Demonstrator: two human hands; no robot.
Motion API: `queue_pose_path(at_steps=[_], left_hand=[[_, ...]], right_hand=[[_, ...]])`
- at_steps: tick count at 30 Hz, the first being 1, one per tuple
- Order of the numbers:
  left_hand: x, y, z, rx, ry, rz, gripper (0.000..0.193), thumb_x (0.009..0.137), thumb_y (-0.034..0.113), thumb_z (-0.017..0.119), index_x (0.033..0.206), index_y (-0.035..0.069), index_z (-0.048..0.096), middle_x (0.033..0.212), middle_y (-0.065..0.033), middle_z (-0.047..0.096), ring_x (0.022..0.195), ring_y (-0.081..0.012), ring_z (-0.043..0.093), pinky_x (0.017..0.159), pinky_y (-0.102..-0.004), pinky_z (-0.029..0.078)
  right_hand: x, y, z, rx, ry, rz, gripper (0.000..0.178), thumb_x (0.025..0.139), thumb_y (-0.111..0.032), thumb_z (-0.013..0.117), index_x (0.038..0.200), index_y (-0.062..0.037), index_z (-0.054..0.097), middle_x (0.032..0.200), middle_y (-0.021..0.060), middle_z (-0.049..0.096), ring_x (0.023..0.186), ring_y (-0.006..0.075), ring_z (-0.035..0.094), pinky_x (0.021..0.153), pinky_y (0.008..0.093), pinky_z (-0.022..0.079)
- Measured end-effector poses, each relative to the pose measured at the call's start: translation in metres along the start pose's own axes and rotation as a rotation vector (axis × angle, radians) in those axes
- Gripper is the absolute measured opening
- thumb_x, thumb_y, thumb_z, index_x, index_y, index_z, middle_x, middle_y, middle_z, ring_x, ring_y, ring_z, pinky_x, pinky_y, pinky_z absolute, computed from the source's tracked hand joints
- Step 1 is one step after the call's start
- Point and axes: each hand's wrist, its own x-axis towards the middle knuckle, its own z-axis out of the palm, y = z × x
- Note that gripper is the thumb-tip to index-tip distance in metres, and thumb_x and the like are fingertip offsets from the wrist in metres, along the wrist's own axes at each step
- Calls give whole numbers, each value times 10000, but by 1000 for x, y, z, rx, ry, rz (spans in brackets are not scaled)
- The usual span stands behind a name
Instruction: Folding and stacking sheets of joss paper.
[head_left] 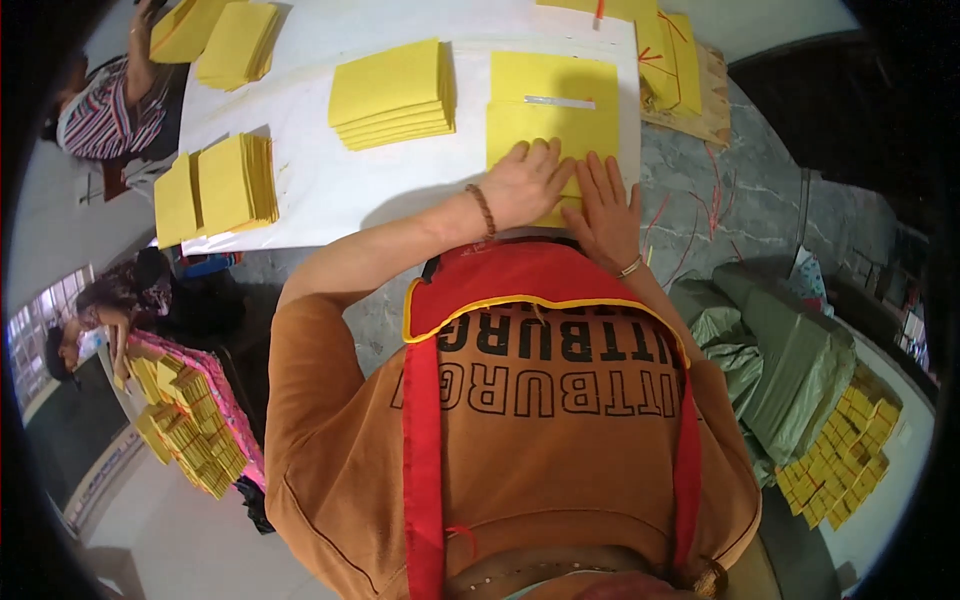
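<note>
A sheet of yellow paper lies in front of me at the right side of the white table, with a fold or edge running across it. On its upper part rests a narrow whitish strip. My left hand, a brown beaded bracelet at its wrist, presses down on the near part of the paper, fingers slightly bent and spread. Beside it my right hand lies flat at the paper's right edge, fingers stretched out. Neither hand grips anything. The paper under my palms is hidden.
Stacks of folded yellow paper stand on the table: a middle stack, a left stack and a far left stack. Tied yellow bundles sit beyond the right edge. Two other people sit at the left. Red strings litter the floor.
</note>
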Motion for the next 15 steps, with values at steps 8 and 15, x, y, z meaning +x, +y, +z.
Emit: queue_pose_path(at_steps=[8, 15], left_hand=[[6, -23, -18, -422, 153, -235, 468, 676, 45, 576, 1143, 47, 541, 961, -72, 625, 811, -241, 574, 675, -337, 485], [-56, -137, -46, 171, 416, -432, 490, 717, -22, 513, 1169, 162, 558, 1108, -26, 610, 980, -222, 563, 782, -362, 402]], right_hand=[[28, 32, -31, 1135, 368, 469, 424, 971, -330, 345, 1188, -21, 539, 1177, 92, 568, 1121, 191, 499, 970, 328, 343], [12, 27, -28, 1140, 307, 567, 432, 968, -335, 355, 1163, -3, 550, 1111, 96, 599, 1066, 184, 534, 945, 328, 357]])
